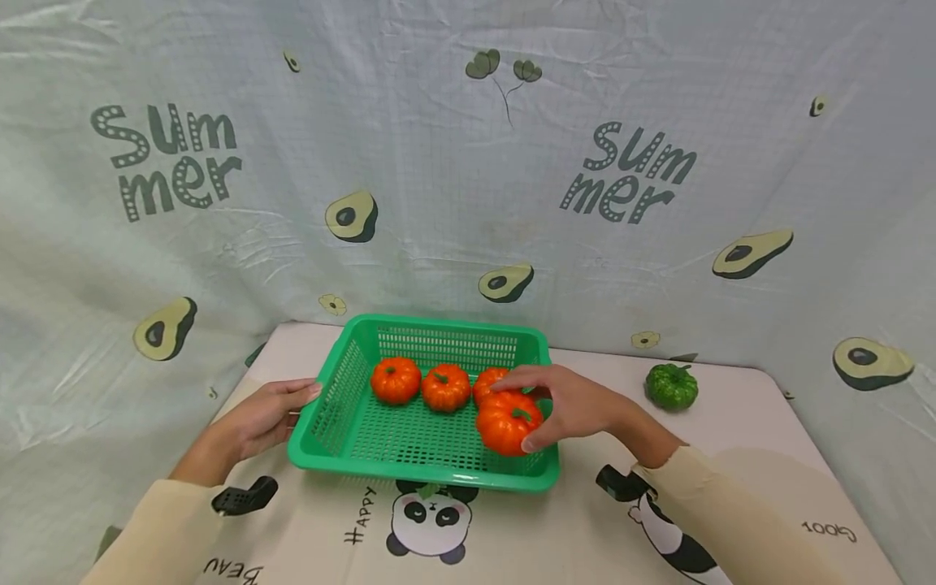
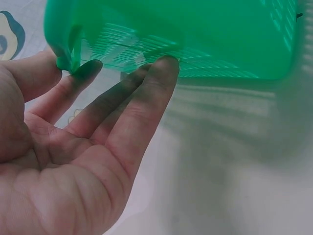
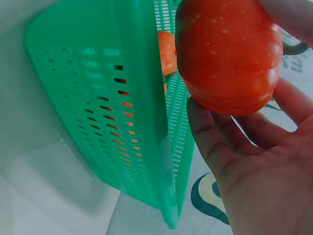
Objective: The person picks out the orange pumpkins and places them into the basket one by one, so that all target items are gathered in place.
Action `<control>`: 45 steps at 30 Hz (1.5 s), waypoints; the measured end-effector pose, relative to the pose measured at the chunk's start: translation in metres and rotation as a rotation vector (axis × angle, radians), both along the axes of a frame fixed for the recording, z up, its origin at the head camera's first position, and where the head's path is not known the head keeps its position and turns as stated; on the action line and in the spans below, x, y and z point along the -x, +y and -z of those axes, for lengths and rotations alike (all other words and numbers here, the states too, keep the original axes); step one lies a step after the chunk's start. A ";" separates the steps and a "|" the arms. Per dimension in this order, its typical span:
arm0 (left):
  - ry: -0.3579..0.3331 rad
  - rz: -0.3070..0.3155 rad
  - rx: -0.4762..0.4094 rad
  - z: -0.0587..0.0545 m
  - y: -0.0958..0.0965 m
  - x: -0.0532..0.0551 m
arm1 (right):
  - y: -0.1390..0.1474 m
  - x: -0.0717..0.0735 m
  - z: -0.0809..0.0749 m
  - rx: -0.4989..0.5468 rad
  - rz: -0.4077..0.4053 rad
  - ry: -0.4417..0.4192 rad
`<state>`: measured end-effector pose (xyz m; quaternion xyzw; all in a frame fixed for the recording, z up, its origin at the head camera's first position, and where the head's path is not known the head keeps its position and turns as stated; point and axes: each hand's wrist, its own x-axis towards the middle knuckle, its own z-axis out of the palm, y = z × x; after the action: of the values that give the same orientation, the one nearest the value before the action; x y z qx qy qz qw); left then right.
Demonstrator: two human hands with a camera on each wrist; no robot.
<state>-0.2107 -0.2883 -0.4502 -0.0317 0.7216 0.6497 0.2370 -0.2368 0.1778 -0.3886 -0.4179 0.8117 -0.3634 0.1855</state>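
A green plastic basket (image 1: 420, 475) with slotted walls stands on the table. My left hand (image 1: 266, 416) pinches its left rim, thumb on the edge and the other fingers under and against the outer wall (image 2: 186, 49). Above the basket's right end, my right hand (image 1: 581, 404) holds an orange toy pumpkin (image 1: 503, 426) with a green stem, thumb on one side and fingers on the other. Inside, along the back, sit an orange pumpkin (image 1: 396, 380) at left, another pumpkin (image 1: 445, 388) in the middle, and a third pumpkin (image 1: 484, 383) partly hidden by the held one.
A green toy pumpkin (image 1: 671, 387) sits on the table to the right of the basket, near the back edge. The pale tablecloth (image 1: 541, 540) carries panda prints. Behind the table hangs a light curtain (image 1: 424, 154) printed with avocados and lettering.
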 end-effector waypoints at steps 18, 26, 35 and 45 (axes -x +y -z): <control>-0.003 -0.015 -0.013 0.000 -0.002 -0.003 | -0.025 0.006 -0.005 -0.068 -0.018 0.021; 0.002 0.000 -0.024 0.001 0.000 -0.004 | -0.036 0.009 -0.004 -0.081 -0.021 0.022; 0.003 -0.009 -0.006 0.001 0.001 -0.003 | -0.048 0.013 -0.004 -0.103 -0.020 0.021; 0.007 -0.013 0.001 0.001 0.001 -0.003 | -0.063 0.015 -0.002 -0.112 -0.013 0.014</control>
<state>-0.2080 -0.2875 -0.4508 -0.0345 0.7226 0.6509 0.2302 -0.2517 0.1148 -0.3868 -0.4149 0.8292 -0.3133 0.2053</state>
